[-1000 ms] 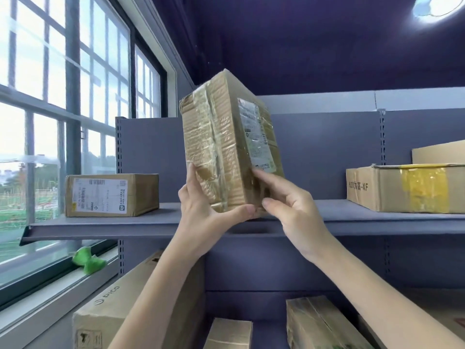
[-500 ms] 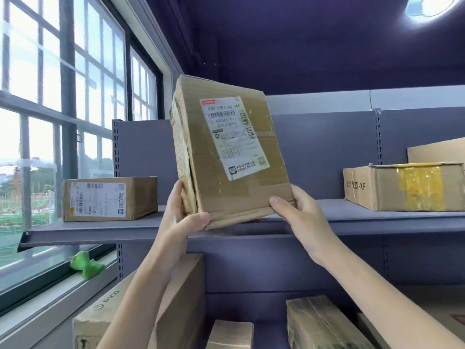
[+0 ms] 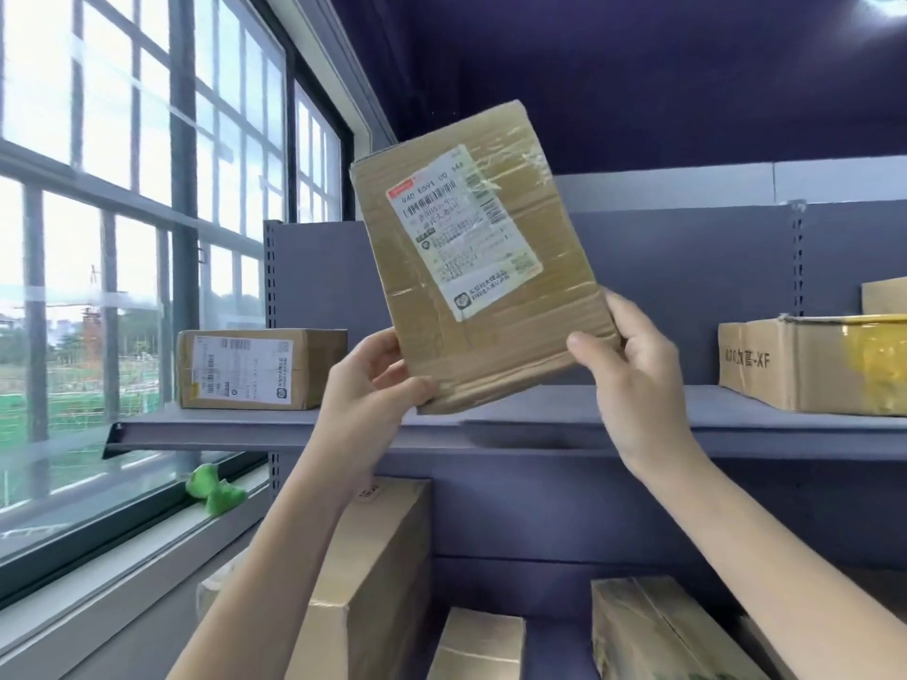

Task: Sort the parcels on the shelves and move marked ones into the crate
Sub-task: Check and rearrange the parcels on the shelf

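- Spanning the view: a grey metal shelf point(image 3: 540, 424), running left to right at hand height, a lower level beneath it.
- Sitting on the right end of that shelf: a large carton with yellow tape point(image 3: 814, 363), well apart from both hands.
- Resting on the left end, near the window: a labelled box point(image 3: 260, 368), its white label facing out.
- Standing on the lower level: three more cardboard boxes point(image 3: 378, 581), partly hidden behind the forearms.
- Being held up in front of the shelf, clear of it: the flat taped parcel point(image 3: 495, 306), shipping label point(image 3: 461, 233) facing the camera, long axis running up and leaning to the upper left, so most of it is rising above the hands.
- Gripping the lower left corner: the left hand point(image 3: 368, 385), thumb pressing on the front face.
- Gripping the lower right edge: the right hand point(image 3: 633, 370), thumb in front, fingers wrapping behind; neither hand clearly nearer.
- No crate showing anywhere; likely step being a check of the label for a mark.
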A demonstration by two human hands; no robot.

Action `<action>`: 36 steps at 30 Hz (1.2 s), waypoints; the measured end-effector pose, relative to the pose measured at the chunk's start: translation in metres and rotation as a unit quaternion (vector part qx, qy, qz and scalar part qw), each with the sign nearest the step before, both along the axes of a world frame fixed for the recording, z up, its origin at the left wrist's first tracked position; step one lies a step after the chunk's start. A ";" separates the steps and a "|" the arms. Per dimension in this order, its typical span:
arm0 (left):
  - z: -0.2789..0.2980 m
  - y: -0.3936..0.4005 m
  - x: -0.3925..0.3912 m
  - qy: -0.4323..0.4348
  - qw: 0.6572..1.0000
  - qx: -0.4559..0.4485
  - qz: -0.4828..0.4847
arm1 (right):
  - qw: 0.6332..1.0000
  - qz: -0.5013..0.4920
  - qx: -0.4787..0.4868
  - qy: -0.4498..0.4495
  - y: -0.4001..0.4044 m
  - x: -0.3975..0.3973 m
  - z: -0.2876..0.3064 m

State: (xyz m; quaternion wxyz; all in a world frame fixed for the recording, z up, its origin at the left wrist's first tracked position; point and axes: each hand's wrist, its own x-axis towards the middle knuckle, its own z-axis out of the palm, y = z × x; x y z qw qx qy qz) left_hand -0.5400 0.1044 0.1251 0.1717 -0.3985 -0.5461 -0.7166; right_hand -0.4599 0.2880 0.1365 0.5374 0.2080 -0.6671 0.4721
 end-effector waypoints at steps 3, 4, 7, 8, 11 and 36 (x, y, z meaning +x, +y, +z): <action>-0.003 0.011 0.001 -0.012 1.000 0.017 0.008 | 0.998 -0.065 0.001 0.027 -0.001 0.000 0.013; -0.006 0.015 0.000 -0.015 1.000 0.016 0.008 | 0.996 -0.086 0.004 0.023 -0.001 0.000 0.018; -0.011 0.021 -0.003 -0.025 1.000 0.013 0.007 | 0.991 -0.133 0.011 0.003 0.006 0.000 0.026; -0.011 0.022 -0.005 -0.028 0.999 0.012 0.008 | 0.989 -0.144 0.015 0.002 0.007 0.001 0.026; -0.009 0.021 -0.009 -0.043 0.998 0.016 0.031 | 0.987 -0.157 0.025 0.007 0.008 0.001 0.022; 0.063 -0.055 -0.039 0.096 0.892 -0.072 0.436 | 0.990 0.028 -0.076 -0.118 -0.021 -0.040 -0.002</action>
